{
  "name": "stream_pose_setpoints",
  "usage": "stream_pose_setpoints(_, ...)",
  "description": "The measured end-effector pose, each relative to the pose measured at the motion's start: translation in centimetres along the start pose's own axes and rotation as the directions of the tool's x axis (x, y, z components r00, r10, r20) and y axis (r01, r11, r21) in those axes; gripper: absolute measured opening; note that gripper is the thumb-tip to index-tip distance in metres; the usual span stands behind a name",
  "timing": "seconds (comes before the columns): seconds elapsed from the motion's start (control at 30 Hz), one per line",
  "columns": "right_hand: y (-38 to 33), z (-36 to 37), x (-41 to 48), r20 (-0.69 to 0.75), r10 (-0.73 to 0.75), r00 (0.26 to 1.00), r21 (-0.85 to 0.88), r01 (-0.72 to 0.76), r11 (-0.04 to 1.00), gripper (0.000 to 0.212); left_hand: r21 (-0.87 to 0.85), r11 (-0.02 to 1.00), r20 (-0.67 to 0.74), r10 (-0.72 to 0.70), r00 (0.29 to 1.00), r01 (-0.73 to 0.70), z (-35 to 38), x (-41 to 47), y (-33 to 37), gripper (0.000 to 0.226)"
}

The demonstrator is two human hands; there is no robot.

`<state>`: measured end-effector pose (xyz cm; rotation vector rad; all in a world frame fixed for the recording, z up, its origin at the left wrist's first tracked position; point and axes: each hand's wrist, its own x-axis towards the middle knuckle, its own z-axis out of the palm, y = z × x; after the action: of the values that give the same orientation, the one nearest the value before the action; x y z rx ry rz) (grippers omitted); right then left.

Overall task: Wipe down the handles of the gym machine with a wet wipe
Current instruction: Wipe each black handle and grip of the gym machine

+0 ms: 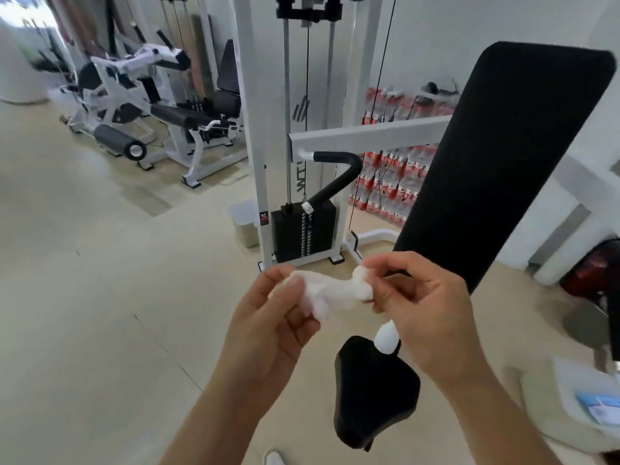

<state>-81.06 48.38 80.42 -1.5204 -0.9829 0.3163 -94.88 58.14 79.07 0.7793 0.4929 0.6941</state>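
A crumpled white wet wipe (330,292) is stretched between both hands at chest height. My left hand (275,317) pinches its left end, and my right hand (422,303) pinches its right end. The machine's black padded handle (339,174) bends down from a white arm (369,134) well beyond my hands, untouched. A tall black back pad (503,156) rises at the right, and the black seat (372,391) lies below my right hand.
The weight stack (302,229) stands in a white frame behind the handle. More white gym machines (147,105) stand far left. Red-labelled bottle packs (396,176) line the back wall. A white pack of wipes (583,404) lies low right. Beige floor spreads to the left.
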Motion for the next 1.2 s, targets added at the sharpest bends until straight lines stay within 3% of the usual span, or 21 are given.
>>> stream_pose_setpoints(0.13, 0.5, 3.5, 3.6, 0.115, 0.1, 0.988, 0.119, -0.114, 0.986, 0.018, 0.069, 0.994, -0.094, 0.094, 0.991, -0.087, -2.4, 4.5, 2.6, 0.011)
stream_pose_setpoints(0.27, 1.1, 7.1, 7.7, 0.272, 0.176, 0.946, 0.207, -0.236, 0.949, 0.026, 0.111, 0.989, -0.042, 0.102, 0.994, -0.097, -4.6, 9.8, 5.2, 0.019)
stream_pose_setpoints(0.37, 1.4, 9.5, 10.9, 0.178, 0.153, 0.972, 0.175, -0.185, 0.967, 0.015, 0.293, 0.952, 0.032, 0.084, 0.996, -0.09, -6.4, 13.3, 7.0, 0.035)
stream_pose_setpoints(0.43, 1.6, 10.6, 13.2, 0.136, 0.184, 0.973, 0.263, -0.215, 0.941, 0.009, 0.439, 0.892, 0.063, 0.084, 0.994, -0.104, -7.0, 15.6, 8.0, 0.036)
stream_pose_setpoints(0.57, 2.3, 12.6, 16.6, 0.185, 0.287, 0.94, 0.634, -0.337, 0.696, 0.015, 0.47, 0.881, 0.113, -0.003, 0.994, -0.051, -7.0, 19.7, 9.2, 0.019)
stream_pose_setpoints(0.7, 3.5, 14.5, 19.2, 0.052, 0.443, 0.895, 0.771, -0.318, 0.551, 0.016, 0.594, 0.804, 0.183, -0.104, 0.978, -0.026, -7.2, 23.6, 9.0, 0.02)
stream_pose_setpoints(0.83, 6.4, 16.5, 22.0, -0.243, 0.648, 0.721, 0.677, -0.353, 0.646, 0.012, 0.551, 0.831, 0.212, -0.223, 0.952, 0.072, -7.8, 28.3, 9.3, 0.017)
stream_pose_setpoints(0.93, 7.9, 18.6, 24.2, -0.427, 0.629, 0.65, 0.521, -0.391, 0.759, 0.009, 0.54, 0.84, 0.316, -0.249, 0.916, 0.042, -8.1, 32.2, 9.6, 0.022)
stream_pose_setpoints(1.0, 8.0, 20.2, 25.2, -0.502, 0.59, 0.632, 0.422, -0.416, 0.806, 0.014, 0.604, 0.795, 0.385, -0.238, 0.892, -0.049, -8.6, 34.7, 9.9, 0.023)
stream_pose_setpoints(1.13, 7.6, 22.3, 26.2, -0.449, 0.542, 0.711, 0.361, -0.411, 0.837, 0.019, 0.66, 0.719, 0.519, -0.23, 0.823, -0.215, -10.2, 39.0, 11.3, 0.016)
stream_pose_setpoints(1.2, 7.4, 23.1, 26.2, -0.466, 0.535, 0.704, 0.345, -0.413, 0.843, 0.023, 0.652, 0.733, 0.552, -0.281, 0.785, -0.196, -10.5, 40.1, 11.7, 0.006)
